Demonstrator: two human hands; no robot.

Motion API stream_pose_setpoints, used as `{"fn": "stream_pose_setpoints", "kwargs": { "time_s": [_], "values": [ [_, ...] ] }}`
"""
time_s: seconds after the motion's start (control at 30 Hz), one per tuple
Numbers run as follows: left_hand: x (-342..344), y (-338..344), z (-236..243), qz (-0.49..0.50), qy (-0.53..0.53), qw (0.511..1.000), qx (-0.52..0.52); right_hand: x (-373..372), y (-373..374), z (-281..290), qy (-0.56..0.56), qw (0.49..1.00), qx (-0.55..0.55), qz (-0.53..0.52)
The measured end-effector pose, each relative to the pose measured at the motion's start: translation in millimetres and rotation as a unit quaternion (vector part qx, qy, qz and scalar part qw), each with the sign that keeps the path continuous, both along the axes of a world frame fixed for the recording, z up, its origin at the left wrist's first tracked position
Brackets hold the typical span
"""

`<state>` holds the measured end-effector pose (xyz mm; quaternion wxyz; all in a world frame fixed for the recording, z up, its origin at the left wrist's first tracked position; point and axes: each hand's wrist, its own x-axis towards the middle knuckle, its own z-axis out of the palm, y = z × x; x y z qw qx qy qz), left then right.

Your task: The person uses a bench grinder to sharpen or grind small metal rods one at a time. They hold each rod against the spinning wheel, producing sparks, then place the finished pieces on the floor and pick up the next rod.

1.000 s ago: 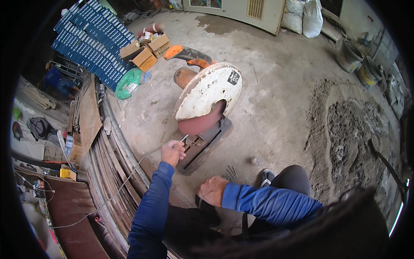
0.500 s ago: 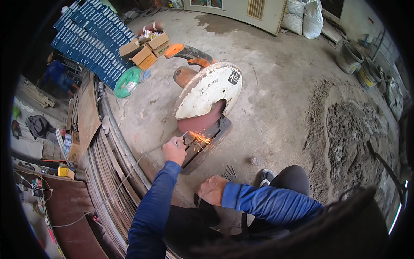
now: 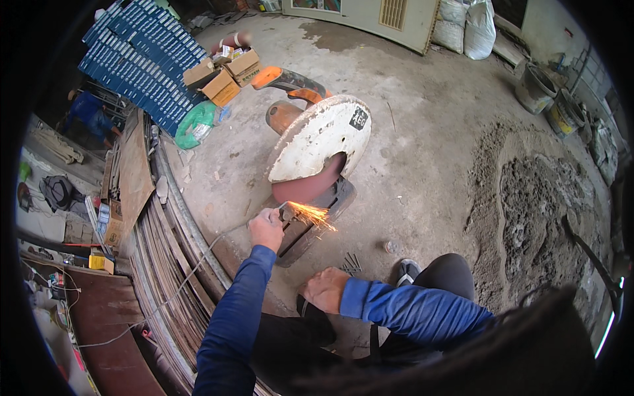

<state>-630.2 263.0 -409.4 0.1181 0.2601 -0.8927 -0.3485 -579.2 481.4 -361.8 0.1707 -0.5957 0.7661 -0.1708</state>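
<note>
Your left hand pinches a short metal rod between thumb and fingers, its tip at the lower edge of the reddish-brown abrasive disc on the chop saw. Orange sparks fan out from that spot to the right, over the saw's slotted dark base, which sits on the concrete floor. The saw's white guard, scuffed along its rim, covers the upper part of the disc, and its orange-and-black handle points away from you, up and to the left.

Your right hand lies low in front of you, below the base and apart from it, back upward with the fingers together; their tips are hidden, so you cannot tell whether they grip anything. Just beyond it, several loose metal pins lie on the floor, with your shoe beside them and a small round container near both.

To your left run long pipes and boards, crossed by a grey cable. To your right spreads a heap of grey sand.
</note>
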Motion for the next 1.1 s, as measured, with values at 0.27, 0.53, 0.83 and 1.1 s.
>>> {"fn": "stream_pose_setpoints", "kwargs": {
  "time_s": [0.27,0.53,0.83,1.1],
  "values": [
    [-1.9,-6.5,-7.1,-0.018,-0.002,0.998,-0.056,-0.4,-0.4,-4.1,0.016,1.000,-0.009,0.004],
    [-0.7,-7.8,-13.8,-0.002,0.012,0.995,-0.099,1.7,-3.0,-1.0,0.006,1.000,0.024,-0.002],
    [-1.3,-6.0,-11.2,-0.002,0.014,0.995,-0.096,2.6,-2.3,-3.3,0.002,1.000,0.014,-0.005],
    [-0.2,-1.6,0.8,0.005,0.014,0.997,0.075,3.4,-0.3,-9.1,0.025,0.998,-0.055,0.000]
  ]
}}
